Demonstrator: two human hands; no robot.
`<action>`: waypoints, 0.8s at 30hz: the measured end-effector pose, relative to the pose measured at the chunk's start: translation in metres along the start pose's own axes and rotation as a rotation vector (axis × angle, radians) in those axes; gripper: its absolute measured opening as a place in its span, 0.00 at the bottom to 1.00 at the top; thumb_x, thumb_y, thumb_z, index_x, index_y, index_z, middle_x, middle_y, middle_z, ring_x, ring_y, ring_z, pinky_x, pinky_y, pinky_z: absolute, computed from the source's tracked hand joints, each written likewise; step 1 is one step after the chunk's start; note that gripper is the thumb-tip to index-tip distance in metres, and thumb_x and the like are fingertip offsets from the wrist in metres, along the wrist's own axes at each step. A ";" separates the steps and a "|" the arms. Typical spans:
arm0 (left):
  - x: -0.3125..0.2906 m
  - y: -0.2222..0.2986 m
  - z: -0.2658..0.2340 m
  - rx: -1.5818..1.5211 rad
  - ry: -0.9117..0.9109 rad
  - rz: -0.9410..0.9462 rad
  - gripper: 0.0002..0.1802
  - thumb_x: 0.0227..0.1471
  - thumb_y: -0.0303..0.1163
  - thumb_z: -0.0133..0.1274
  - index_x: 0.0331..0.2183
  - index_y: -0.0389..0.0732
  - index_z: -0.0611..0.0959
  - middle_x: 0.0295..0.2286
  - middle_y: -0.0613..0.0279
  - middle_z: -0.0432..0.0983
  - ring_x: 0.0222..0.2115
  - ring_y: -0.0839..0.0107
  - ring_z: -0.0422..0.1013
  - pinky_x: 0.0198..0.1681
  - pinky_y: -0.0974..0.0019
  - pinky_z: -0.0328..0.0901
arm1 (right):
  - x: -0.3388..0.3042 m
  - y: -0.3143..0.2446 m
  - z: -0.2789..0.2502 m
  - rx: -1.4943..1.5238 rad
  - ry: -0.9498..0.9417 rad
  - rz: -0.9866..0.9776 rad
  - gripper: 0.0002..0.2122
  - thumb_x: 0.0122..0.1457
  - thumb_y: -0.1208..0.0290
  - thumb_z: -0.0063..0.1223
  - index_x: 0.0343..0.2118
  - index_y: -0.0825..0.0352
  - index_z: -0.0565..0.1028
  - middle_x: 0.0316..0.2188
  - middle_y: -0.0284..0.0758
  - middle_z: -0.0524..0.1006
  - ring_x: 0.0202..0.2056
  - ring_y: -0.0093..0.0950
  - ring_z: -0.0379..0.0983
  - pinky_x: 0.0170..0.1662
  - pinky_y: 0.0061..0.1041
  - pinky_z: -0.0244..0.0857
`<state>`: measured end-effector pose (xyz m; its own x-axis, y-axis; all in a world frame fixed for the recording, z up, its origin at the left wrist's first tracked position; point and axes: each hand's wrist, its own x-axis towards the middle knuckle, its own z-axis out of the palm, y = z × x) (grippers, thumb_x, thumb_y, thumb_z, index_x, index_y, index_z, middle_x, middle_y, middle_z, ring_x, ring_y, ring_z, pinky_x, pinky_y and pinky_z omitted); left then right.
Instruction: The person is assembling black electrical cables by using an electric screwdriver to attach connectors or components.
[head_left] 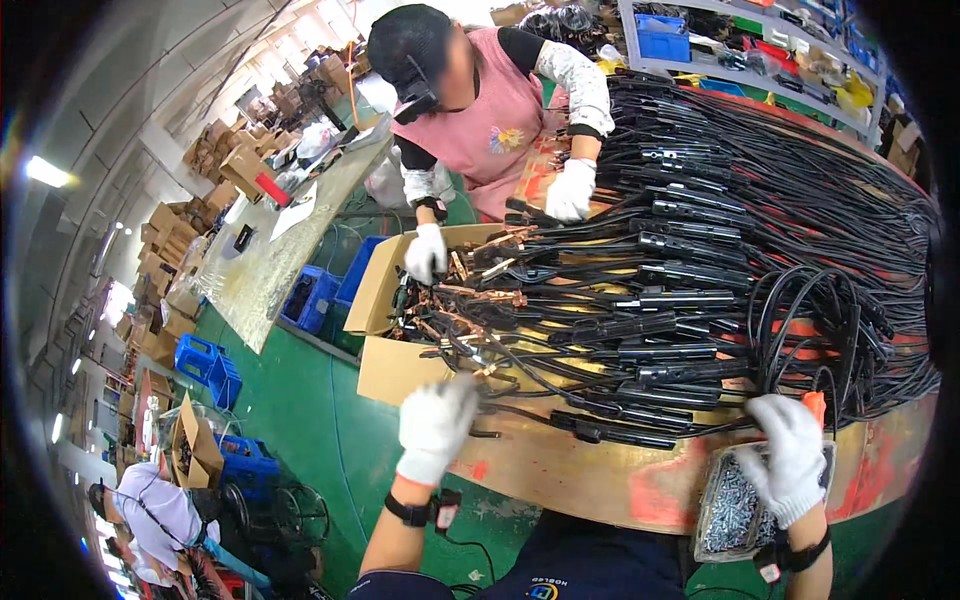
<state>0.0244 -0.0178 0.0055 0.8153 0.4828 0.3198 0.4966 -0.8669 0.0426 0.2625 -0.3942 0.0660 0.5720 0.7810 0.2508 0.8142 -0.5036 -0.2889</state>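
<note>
My left hand (432, 432), in a white glove, is beside the cardboard box at the table's near left edge. Its fingertips are blurred close to the copper clamp ends (487, 370) of black cables, so their grip does not show. Above a clear tray of small screws (732, 510) is my right hand (785, 458), also gloved, thumb and fingers apart with nothing seen between them. An orange piece (815, 408) shows just behind that hand. Several black cables with dark oblong housings (690, 298) lie in rows across the table.
Across the table, a co-worker's gloved hands (571, 190) reach among the cables and the open cardboard box (385, 368) of copper-ended parts. A coiled black cable (815, 320) rests on the right. Blue crates (312, 298) stand on the green floor, and shelving (760, 60) at the back.
</note>
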 end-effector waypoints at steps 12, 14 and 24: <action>0.083 -0.037 -0.023 0.062 0.139 0.215 0.20 0.37 0.29 0.64 0.37 0.54 0.83 0.28 0.63 0.75 0.31 0.58 0.72 0.34 0.56 0.67 | 0.042 -0.022 0.091 -0.218 -0.167 -0.237 0.12 0.52 0.59 0.57 0.37 0.58 0.76 0.29 0.32 0.73 0.34 0.34 0.72 0.37 0.35 0.64; 0.086 -0.013 -0.061 0.158 0.172 0.248 0.21 0.33 0.28 0.64 0.36 0.53 0.83 0.28 0.64 0.75 0.30 0.59 0.72 0.35 0.56 0.65 | 0.037 -0.018 0.088 -0.237 -0.168 -0.208 0.13 0.52 0.58 0.56 0.38 0.58 0.76 0.30 0.32 0.74 0.34 0.34 0.72 0.37 0.35 0.64; 0.059 0.012 -0.138 0.341 0.334 0.387 0.21 0.30 0.32 0.63 0.35 0.51 0.83 0.35 0.64 0.74 0.38 0.59 0.72 0.38 0.55 0.64 | 0.057 -0.022 0.080 0.008 -0.123 -0.325 0.11 0.49 0.63 0.62 0.34 0.58 0.75 0.30 0.31 0.75 0.35 0.34 0.73 0.40 0.34 0.65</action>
<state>0.0375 -0.0165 0.1551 0.8455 0.0278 0.5332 0.2952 -0.8565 -0.4233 0.2690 -0.3092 0.0125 0.2663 0.9389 0.2181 0.9508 -0.2188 -0.2191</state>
